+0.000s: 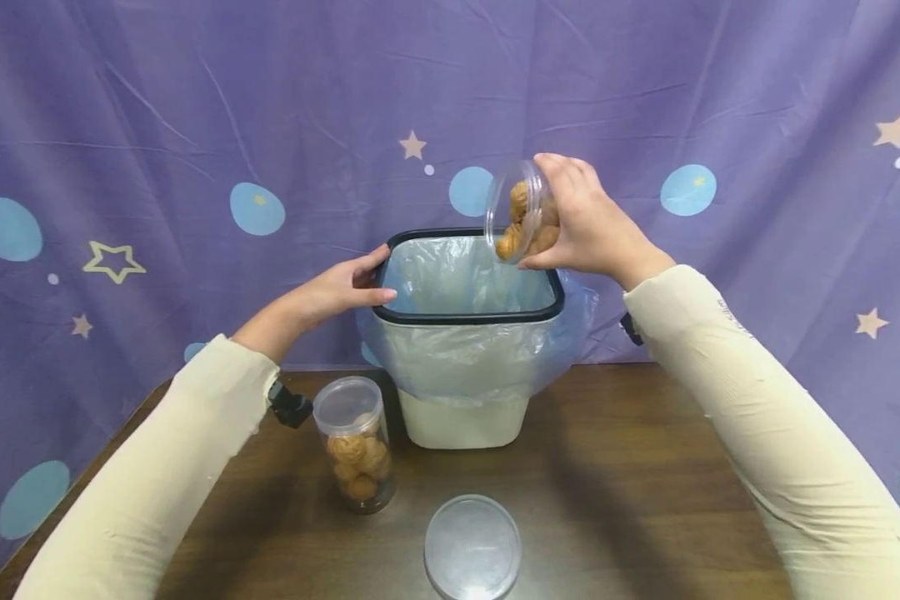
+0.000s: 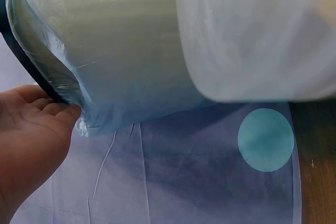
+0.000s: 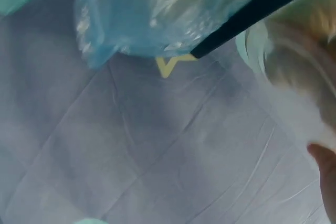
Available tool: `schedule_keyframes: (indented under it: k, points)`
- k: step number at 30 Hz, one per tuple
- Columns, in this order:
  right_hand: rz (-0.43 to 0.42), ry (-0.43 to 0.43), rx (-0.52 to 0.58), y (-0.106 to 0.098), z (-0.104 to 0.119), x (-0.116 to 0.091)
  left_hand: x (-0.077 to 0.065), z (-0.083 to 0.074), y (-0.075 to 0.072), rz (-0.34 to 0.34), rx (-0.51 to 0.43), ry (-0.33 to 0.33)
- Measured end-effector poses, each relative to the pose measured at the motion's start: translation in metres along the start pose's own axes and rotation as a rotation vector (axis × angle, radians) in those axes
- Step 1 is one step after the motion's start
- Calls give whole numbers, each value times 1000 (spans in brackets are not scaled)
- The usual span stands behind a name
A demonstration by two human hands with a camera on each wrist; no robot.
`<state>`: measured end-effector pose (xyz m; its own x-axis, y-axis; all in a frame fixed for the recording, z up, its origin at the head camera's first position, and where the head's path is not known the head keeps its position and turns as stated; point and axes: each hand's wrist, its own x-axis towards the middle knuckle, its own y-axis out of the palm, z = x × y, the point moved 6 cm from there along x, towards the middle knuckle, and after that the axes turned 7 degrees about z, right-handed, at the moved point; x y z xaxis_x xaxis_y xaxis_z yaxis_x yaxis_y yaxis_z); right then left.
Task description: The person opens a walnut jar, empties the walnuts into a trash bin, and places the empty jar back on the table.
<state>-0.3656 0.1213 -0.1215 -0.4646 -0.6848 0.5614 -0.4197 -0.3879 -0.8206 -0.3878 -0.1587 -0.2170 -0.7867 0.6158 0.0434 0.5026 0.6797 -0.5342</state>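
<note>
Lying nearest me, toward the near side of the desk [image 1: 645,500], is a loose clear lid [image 1: 472,547]; thin and stiff, I'd guess, best pinched by its rim. Beyond it, between the bin and the desk's left edge, a capped jar [image 1: 356,454] of brown puffs stands upright. Near the back edge is the pale bin [image 1: 457,427], its filmy blue liner [image 1: 457,367] folded out under a dark rim [image 1: 468,319]. The bin looks light and easily tipped, the film soft and slippery, so the firm rim is the place to steady it; the left hand [image 1: 337,287] grips there, at the left side.

Above the bin's right side the right hand [image 1: 588,221] is wrapped round the base end of an open jar [image 1: 534,208], tilted with its mouth to the left, puffs [image 1: 512,242] lying inside. That jar should be light but smooth, its wall liable to flex if squeezed; a hold round the base leaves the mouth free. The puffs look crumbly. Behind everything hangs a purple curtain [image 1: 330,108].
</note>
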Motion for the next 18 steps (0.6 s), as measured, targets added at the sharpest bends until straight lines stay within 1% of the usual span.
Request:
schedule_keyframes:
  k: [4, 9, 12, 14, 18]
  points:
    - [-8, -28, 8, 4, 3, 2, -3, 0, -1, -1, 6, -1]
    - [-25, -22, 14, 2, 3, 3, -2, 0, -1, 5, 0, 2]
    - [-4, -26, 30, 3, 4, 3, -2, -1, -1, 8, 2, 4]
    - [3, -35, 26, 3, 5, 3, -3, -1, -1, 1, 3, 4]
    - [-12, -23, -8, 2, 5, 3, -2, -1, -1, 2, 4, 3]
